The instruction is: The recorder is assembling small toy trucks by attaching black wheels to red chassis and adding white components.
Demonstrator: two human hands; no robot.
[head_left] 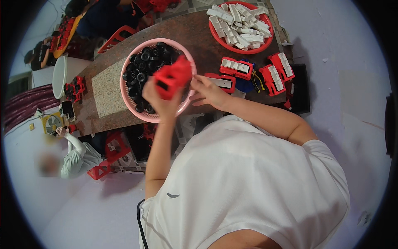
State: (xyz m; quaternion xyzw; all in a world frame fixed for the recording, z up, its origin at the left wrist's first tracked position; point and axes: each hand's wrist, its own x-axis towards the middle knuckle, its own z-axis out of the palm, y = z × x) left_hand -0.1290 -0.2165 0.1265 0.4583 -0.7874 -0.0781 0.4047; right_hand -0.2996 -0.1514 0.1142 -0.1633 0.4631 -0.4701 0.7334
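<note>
My left hand [159, 101] grips a red plastic toy vehicle body [173, 78], slightly blurred, above a pink basket [128, 104]. Black toy wheels [141, 66] fill the basket. Just right of the held body is my right hand [210, 92], its fingers stretched apart at the basket's right rim and nothing visible in them. Beside that hand lies a red toy vehicle body with a white insert [224, 83], partly hidden by it. Another such red-and-white body [236, 67] rests behind, and two more [273, 79] are farther right.
A red basin [271, 35] heaped with white plastic parts [240, 25] stands at the table's far right. Yellow-handled pliers [258, 82] lie among the bodies. Red-and-black toys [74, 89] sit at the left end. A person in a light top [81, 155] sits left; others work farther back.
</note>
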